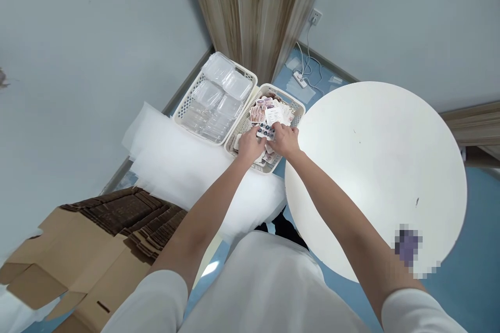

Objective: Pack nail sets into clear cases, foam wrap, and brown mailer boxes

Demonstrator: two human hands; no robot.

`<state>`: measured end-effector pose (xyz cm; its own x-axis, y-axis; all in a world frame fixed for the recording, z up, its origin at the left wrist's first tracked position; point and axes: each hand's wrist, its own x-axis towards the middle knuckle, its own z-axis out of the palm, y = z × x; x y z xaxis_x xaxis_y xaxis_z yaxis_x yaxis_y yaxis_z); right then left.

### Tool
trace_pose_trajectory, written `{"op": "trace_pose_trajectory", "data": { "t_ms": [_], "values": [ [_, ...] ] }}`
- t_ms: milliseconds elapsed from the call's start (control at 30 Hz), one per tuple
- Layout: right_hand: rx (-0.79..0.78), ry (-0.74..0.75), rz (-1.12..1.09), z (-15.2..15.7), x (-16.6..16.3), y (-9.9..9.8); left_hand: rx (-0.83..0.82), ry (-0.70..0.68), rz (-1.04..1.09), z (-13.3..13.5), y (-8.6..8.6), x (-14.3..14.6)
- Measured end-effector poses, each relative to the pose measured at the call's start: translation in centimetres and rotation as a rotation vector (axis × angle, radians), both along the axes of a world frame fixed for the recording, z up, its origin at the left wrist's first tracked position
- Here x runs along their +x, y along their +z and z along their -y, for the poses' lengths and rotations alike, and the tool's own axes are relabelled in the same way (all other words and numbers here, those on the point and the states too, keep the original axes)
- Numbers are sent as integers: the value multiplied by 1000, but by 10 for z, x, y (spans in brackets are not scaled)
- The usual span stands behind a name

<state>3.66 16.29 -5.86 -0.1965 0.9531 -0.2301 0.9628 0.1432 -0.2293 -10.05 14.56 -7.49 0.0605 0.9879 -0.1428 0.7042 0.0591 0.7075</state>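
Note:
Between my two hands is a small white card of press-on nails (266, 131), its nails dark teal and pale. The fingers of my left hand (250, 146) are closed on its left side. On its right side, my right hand (286, 140) grips it with bent fingers. Both hands are over a white perforated basket (299, 106) full of similar cards. A card of pinkish nails (258, 114) and a white printed card (274, 115) lie just beyond my fingers. Parts of the pile are hidden under my hands.
Left of it, another white basket (254, 79) holds clear plastic boxes (236, 85). White foam sheets (175, 158) lie nearer me, beside flattened cardboard boxes (89, 250). A round white table (383, 166) stands at right, with a blurred-out item (408, 247). A power strip (300, 79) lies behind.

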Motion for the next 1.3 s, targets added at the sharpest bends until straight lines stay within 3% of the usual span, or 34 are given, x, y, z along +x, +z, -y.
{"op": "trace_pose_trajectory", "data": {
  "t_ms": [133,367,700,933,1167,1300],
  "values": [
    [-20,54,8,8,-4,4,47,82,39,0,-3,2],
    [-42,83,-54,13,1,-1,-38,289,244,-11,-11,-10],
    [7,58,81,10,-9,-2,-37,262,309,-10,-9,-38],
    [59,330,62,-10,-14,-2,-86,170,406,-5,-15,-49],
    [81,181,34,-9,-9,-6,-119,255,360,-9,-5,-61],
    [64,164,-4,-10,-4,-5,-154,168,391,-14,4,-64]
  ]
}}
